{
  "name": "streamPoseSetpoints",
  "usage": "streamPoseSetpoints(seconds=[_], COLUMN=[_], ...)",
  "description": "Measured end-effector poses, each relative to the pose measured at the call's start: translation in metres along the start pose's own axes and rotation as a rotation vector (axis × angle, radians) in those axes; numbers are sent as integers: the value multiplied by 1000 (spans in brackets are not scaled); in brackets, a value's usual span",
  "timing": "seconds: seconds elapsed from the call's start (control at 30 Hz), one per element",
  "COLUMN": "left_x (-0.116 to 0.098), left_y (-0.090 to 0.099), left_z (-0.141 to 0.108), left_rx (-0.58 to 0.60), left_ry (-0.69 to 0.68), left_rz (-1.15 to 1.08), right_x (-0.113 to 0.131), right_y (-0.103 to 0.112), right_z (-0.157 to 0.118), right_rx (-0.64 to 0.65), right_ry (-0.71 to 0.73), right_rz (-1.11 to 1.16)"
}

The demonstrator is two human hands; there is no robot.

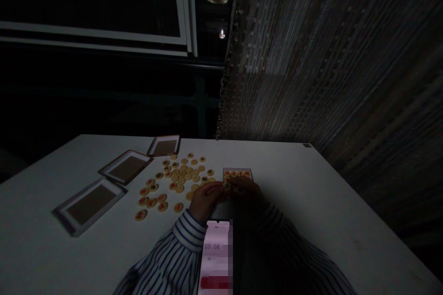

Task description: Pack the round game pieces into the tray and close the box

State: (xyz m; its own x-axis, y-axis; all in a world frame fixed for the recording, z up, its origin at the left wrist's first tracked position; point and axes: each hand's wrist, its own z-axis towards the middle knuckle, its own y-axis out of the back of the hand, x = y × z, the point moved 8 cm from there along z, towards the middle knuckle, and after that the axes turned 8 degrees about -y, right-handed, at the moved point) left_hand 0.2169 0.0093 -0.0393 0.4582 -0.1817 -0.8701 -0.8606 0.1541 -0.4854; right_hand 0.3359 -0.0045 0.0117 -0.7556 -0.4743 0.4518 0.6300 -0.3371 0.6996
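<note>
My left hand (208, 197) is closed, its fingertips pinched at the edge of a round wooden xiangqi piece (226, 186) with a dark character. My right hand (247, 192) comes in from the other side with curled fingers that meet the same piece; its underside is in deep shadow. Just beyond both hands lies a shallow box (252, 173) with a row of red-character pieces (238, 173) set side by side along its far end. The right hand covers the near part of this box. Left of my hands, many loose xiangqi pieces (182, 175) are scattered, some face down.
Three shallow frame-like trays or lids, a near one (90, 203), a middle one (126, 168) and a far one (165, 146), lie on the left of the white table (311, 221). A lit phone (215, 258) is at the near edge. A string curtain (294, 55) hangs behind at right.
</note>
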Motion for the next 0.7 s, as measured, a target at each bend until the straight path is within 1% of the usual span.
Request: streamPoseSetpoints(seconds=[0.1,0.23,0.3,0.37,0.47,0.6,0.7], left_x=[-1,-2,-4,-9,-20,-35,-38], left_y=[-1,-4,-2,2,6,5,1], left_z=[-1,0,1,1,1,-2,-4], left_rx=[1,32,13,-30,-82,-88,-76], left_ry=[-1,-28,-50,-82,-172,-318,-358], left_rz=[3,8,55,129,274,512,597], right_x=[3,10,9,7,3,-4,-7], right_y=[-4,-3,2,9,15,23,34], right_z=[5,8,9,9,8,8,8], right_rx=[128,272,270,226,195,197,177], right_ry=[-22,-28,-49,-43,-11,-57,-85], right_rz=[-139,-213,-243,-250,-242,-271,-282])
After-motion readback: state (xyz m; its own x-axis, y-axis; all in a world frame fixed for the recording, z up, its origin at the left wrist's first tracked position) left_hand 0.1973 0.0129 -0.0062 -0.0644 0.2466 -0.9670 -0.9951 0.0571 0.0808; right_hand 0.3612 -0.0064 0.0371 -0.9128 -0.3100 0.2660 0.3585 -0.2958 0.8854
